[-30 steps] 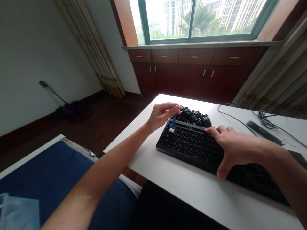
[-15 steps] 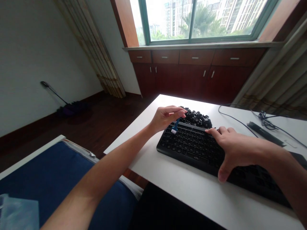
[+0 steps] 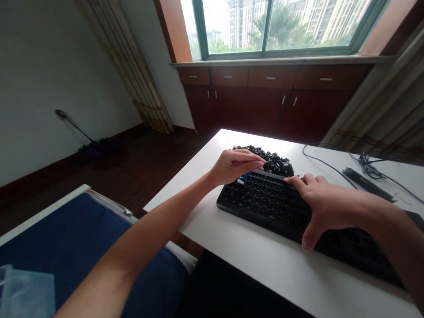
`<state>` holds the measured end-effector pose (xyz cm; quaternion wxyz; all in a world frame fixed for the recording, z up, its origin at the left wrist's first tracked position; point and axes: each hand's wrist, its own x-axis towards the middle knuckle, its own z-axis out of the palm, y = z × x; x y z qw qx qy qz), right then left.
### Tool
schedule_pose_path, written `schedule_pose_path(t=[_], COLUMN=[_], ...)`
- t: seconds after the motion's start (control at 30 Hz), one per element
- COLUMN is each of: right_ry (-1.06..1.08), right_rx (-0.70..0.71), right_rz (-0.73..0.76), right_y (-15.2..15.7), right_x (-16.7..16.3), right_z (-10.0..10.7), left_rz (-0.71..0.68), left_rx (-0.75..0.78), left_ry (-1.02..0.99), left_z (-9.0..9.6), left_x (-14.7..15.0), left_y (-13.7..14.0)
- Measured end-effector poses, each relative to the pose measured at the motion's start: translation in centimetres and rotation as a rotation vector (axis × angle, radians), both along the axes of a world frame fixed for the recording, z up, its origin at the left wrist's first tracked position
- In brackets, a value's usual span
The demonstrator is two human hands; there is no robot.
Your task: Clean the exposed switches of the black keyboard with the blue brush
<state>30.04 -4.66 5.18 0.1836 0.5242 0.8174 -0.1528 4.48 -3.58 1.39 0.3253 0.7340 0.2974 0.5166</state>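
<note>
Left hand (image 3: 236,167) now sits further right, pinching blue brush (image 3: 244,178). Right hand (image 3: 331,203): spread open across keyboard (image 3: 265,194). Keycaps (image 3: 278,165), beyond left hand: off, heaped; brushing seems unfinished.

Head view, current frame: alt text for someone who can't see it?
A left hand pinches a small blue brush at the left end of a black keyboard with bare key sockets, while the right hand lies spread across it. Behind the keyboard, loose black keycaps are heaped on a white table, with a dark cable to the right.
</note>
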Motion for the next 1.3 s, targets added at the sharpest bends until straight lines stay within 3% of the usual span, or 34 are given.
schedule_pose_path(t=[0.23, 0.67, 0.83, 1.1, 1.3], right_ry=[-0.018, -0.038, -0.035, -0.036, -0.05], right_rx=[-0.001, -0.001, -0.003, 0.0, -0.002], right_rz=[0.018, -0.001, -0.001, 0.02, 0.018], right_y=[0.0, -0.2, -0.2, -0.3, -0.2], right_x=[0.0, -0.3, -0.1, -0.1, 0.0], right_z=[0.0, 0.2, 0.1, 0.1, 0.1], left_rz=[-0.087, -0.147, -0.065, 0.089, 0.072], left_rx=[0.099, 0.08, 0.072, -0.067, 0.115], left_ry=[0.026, 0.046, 0.033, 0.005, 0.246], left_z=[-0.2, -0.4, 0.1, -0.6, -0.6], left_x=[0.3, 0.7, 0.2, -0.9, -1.3], left_y=[-0.1, -0.2, 0.0, 1.0, 1.2])
